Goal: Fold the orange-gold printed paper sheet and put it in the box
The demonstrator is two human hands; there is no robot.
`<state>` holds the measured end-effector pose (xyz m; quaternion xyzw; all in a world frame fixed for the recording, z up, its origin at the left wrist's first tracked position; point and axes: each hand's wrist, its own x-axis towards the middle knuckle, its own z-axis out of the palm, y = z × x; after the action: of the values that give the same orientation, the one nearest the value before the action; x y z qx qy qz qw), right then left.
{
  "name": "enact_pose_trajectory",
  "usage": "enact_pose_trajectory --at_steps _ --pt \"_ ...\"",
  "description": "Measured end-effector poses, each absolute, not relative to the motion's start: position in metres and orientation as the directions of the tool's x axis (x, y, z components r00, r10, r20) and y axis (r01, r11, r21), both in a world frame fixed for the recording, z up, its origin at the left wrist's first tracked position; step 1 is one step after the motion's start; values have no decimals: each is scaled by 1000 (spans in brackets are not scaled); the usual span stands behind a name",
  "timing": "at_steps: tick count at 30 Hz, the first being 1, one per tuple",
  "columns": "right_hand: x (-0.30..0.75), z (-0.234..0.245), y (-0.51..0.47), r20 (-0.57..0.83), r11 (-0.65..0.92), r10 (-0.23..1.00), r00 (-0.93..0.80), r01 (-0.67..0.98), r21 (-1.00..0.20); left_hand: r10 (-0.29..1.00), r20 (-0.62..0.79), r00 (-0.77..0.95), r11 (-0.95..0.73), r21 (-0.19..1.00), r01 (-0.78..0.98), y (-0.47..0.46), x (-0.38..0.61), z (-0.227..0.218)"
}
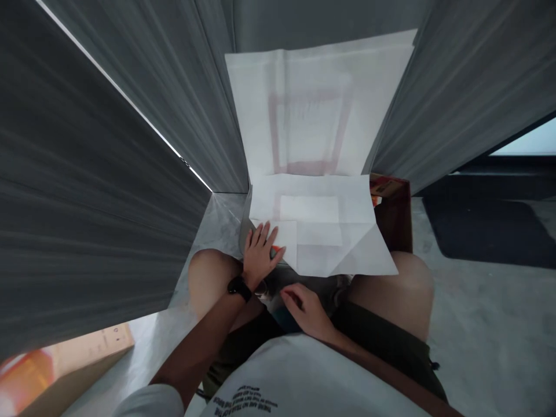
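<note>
Fingers of the left hand (260, 252) slightly apart, laid flat on the near-left corner of the paper (321, 255), with nothing visibly clamped. Between forefinger and thumb, a small orange and green patch (274, 250), mostly covered; cannot tell whether printed or lying loose. Right hand (308, 310) off the paper, just below its near edge, fingers loosely curled; cannot tell whether the tips meet, and no object in view there.

For a good press, spread the load over the whole palm rather than the fingertips, and smooth from the near-left corner towards the middle crease, so as not to trap a wrinkle. Better to bring the right hand up to the near-right corner, bent along a slanting fold by the right knee (410, 275); with one corner pinned alone, likely to skew. Go gently along the edges: thin-looking, probably easy to crease in the wrong line.

Beyond the crease, the far half (313, 63), seemingly rising between grey curtains (208, 87), with a faint reddish frame (304, 167) showing through. Mind it: unheld, perhaps apt to flop forward. Just past the right edge, a red box (402, 217), partly hidden; best not to shove against it. Farther right, well apart, a dark mat (490, 231).
</note>
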<state>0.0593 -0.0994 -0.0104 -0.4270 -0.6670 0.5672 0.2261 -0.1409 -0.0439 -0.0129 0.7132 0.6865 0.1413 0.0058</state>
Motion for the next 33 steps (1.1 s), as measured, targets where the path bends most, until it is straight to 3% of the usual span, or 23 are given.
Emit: enact_pose_trajectory --at_steps 1,3,5,8,14,22,33 --pt "55 -14 -103 -375 -283 775 -510 250 -926 981 194 16 -57 204 977 -44 -141 -13" --pt "46 -23 -103 -644 -701 596 -479 80 -708 981 191 18 -58 207 977 -44 -141 -13" --pt "37 -29 -98 -750 -861 496 -438 -134 -491 983 182 21 -59 209 976 -44 -141 -12" --pt "29 -31 -87 -775 -845 518 -362 -354 -400 986 165 22 -57 212 976 -45 -140 -12" --pt "23 -25 -78 -760 -756 611 -222 -449 -476 986 166 23 -60 221 973 -45 -140 -11" --pt "16 -27 -76 -735 -686 675 -61 -419 -595 983 175 49 -85 209 974 -45 -142 -12" --pt "33 -27 -79 -705 -676 705 -74 -370 -638 977 207 43 -90 221 971 -46 -141 -16"
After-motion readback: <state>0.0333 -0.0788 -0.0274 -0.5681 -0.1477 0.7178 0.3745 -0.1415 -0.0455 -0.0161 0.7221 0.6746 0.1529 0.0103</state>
